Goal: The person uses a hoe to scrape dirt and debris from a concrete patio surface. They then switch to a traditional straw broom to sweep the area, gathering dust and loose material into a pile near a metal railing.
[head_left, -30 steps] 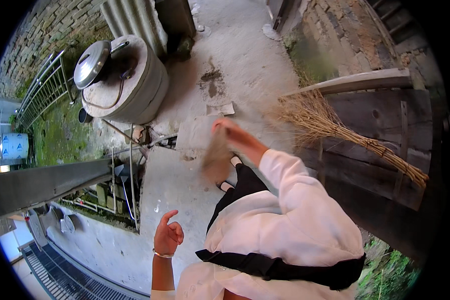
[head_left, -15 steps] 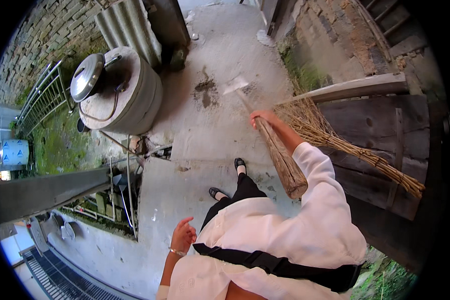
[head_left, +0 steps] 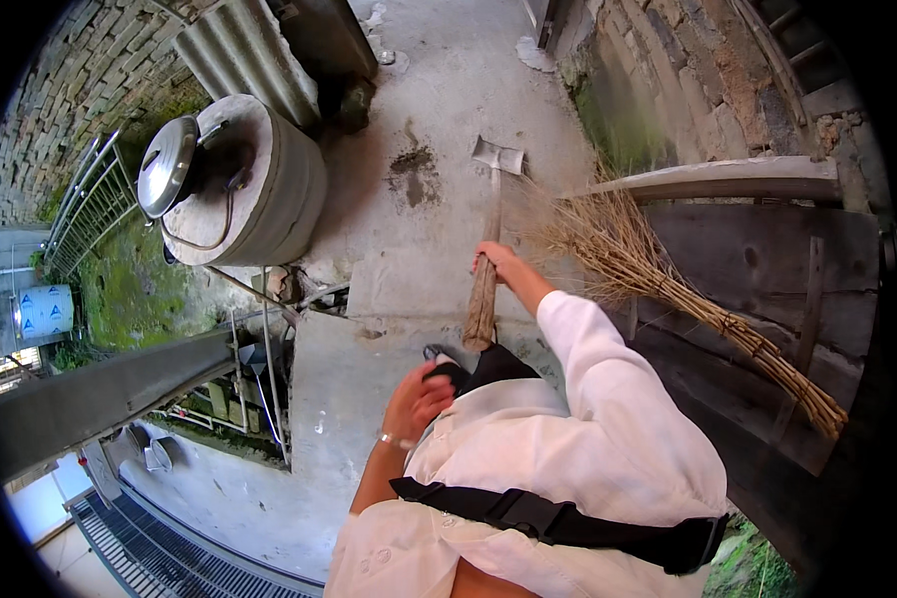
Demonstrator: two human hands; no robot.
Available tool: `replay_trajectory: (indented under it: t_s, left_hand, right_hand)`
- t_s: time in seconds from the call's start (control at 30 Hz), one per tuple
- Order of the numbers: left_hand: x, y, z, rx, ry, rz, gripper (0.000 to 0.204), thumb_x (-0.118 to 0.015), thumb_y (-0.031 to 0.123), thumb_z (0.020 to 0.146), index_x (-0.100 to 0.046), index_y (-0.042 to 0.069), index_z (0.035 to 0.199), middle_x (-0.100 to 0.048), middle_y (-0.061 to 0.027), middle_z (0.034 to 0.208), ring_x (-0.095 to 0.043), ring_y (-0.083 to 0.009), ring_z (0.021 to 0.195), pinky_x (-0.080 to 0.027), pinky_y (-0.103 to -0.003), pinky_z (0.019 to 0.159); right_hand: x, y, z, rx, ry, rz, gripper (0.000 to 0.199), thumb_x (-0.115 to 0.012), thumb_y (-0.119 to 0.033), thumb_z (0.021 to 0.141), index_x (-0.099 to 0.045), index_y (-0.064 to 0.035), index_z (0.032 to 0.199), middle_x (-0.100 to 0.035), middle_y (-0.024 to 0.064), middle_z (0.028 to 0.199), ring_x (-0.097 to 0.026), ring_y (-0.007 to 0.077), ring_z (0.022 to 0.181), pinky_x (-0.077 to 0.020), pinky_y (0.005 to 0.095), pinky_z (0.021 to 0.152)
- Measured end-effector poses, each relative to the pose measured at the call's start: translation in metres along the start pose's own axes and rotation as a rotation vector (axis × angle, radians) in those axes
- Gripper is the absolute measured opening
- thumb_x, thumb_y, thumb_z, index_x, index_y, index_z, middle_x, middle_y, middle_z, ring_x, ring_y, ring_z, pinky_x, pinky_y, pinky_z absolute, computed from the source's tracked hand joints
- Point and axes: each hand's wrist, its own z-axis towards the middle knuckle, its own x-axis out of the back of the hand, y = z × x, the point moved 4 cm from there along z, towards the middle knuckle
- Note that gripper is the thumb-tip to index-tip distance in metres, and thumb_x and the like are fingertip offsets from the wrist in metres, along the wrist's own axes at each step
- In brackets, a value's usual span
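Note:
My right hand (head_left: 496, 261) is wrapped round the wooden handle of an axe (head_left: 481, 311), out in front of my body. The pale metal axe head (head_left: 498, 155) points away from me, over the concrete floor; whether it touches the floor I cannot tell. The thick butt of the handle comes back close to my dark trousers. My left hand (head_left: 419, 399) hovers in front of my left hip, near the handle's butt but apart from it. Motion smears its fingers, and I see nothing held there.
A twig broom (head_left: 708, 309) leans against dark wooden boards (head_left: 757, 261) at my right. To the left stands a round concrete stove (head_left: 281, 204) with a metal lid (head_left: 169, 164). An opening with pipes (head_left: 269, 379) breaks the floor's left side. A brick wall (head_left: 658, 90) rises at far right.
The axe has swung left and its handle now stands more upright in the view, its butt nearer my body. My left hand has moved right and up, toward the handle.

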Motion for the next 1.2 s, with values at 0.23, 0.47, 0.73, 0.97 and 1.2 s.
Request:
replay_trajectory:
  t_s: [0.23, 0.47, 0.73, 0.97, 1.2]
  left_hand:
    - [-0.091, 0.048, 0.08, 0.245, -0.266, -0.255, 0.048, -0.046, 0.036, 0.084, -0.037, 0.002, 0.118, -0.049, -0.0205, 0.107, -0.055, -0.0289, 0.091, -0.049, -0.038, 0.075]
    - [-0.061, 0.086, 0.163, 0.498, -0.303, -0.289, 0.02, -0.049, 0.012, 0.082, -0.04, -0.001, 0.094, -0.046, -0.0077, 0.078, -0.04, -0.0087, 0.055, -0.035, -0.016, 0.04]
    - [-0.033, 0.152, 0.17, 0.56, -0.223, -0.138, 0.016, -0.049, 0.016, 0.083, -0.04, 0.003, 0.089, -0.046, -0.0053, 0.077, -0.039, -0.0069, 0.054, -0.03, -0.015, 0.038]
    - [-0.027, 0.187, 0.184, 0.549, -0.218, -0.059, 0.018, -0.048, 0.017, 0.083, -0.04, 0.003, 0.091, -0.046, -0.0068, 0.076, -0.039, -0.0078, 0.052, -0.028, -0.015, 0.036]
    - [-0.042, 0.215, 0.235, 0.592, -0.147, -0.023, 0.019, -0.049, 0.019, 0.083, -0.04, 0.004, 0.091, -0.047, -0.0058, 0.074, -0.04, -0.008, 0.051, -0.029, -0.017, 0.035]
  right_hand:
    - [-0.045, 0.005, 0.021, 0.093, 0.124, 0.13, 0.01, -0.056, -0.005, 0.068, -0.05, 0.0013, 0.073, -0.051, 0.0145, 0.057, -0.052, 0.0256, 0.044, -0.0472, 0.0392, 0.042]
    - [-0.067, -0.023, 0.07, 0.162, 0.184, 0.173, 0.015, -0.057, -0.007, 0.068, -0.049, 0.0044, 0.074, -0.052, 0.0161, 0.058, -0.053, 0.0263, 0.045, -0.0461, 0.0399, 0.041]
    - [-0.116, -0.02, 0.095, 0.05, 0.22, 0.176, 0.012, -0.053, -0.007, 0.072, -0.046, 0.0026, 0.074, -0.049, 0.0128, 0.056, -0.053, 0.0252, 0.048, -0.0468, 0.0401, 0.043]
    - [-0.142, -0.021, 0.118, 0.096, 0.215, 0.058, 0.013, -0.052, -0.008, 0.072, -0.046, 0.003, 0.077, -0.05, 0.0149, 0.059, -0.053, 0.0273, 0.048, -0.046, 0.0415, 0.043]
    - [-0.156, -0.072, 0.149, 0.105, 0.131, 0.184, 0.013, -0.051, -0.007, 0.071, -0.046, 0.0039, 0.069, -0.05, 0.016, 0.055, -0.052, 0.0288, 0.045, -0.0472, 0.0434, 0.042]
